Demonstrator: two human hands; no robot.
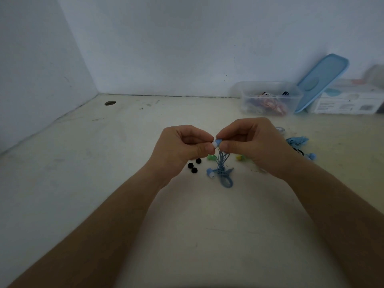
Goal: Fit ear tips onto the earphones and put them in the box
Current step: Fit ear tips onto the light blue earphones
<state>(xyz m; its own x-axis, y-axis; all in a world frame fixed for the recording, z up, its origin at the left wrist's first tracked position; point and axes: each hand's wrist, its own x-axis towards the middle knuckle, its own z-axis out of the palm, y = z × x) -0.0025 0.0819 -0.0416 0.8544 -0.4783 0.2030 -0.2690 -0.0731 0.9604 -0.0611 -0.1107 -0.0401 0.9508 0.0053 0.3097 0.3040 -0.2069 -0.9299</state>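
In front of the box (270,98), my left hand (182,148) pinches the second white tip (214,144) onto the blue earphone (218,141) my right hand (253,146) pinches; not boxed yet.

L hand (182,148) & R hand (251,146) bare; thumbnails (208,147) cut short. Forearms (124,215) behind wrists bare too.
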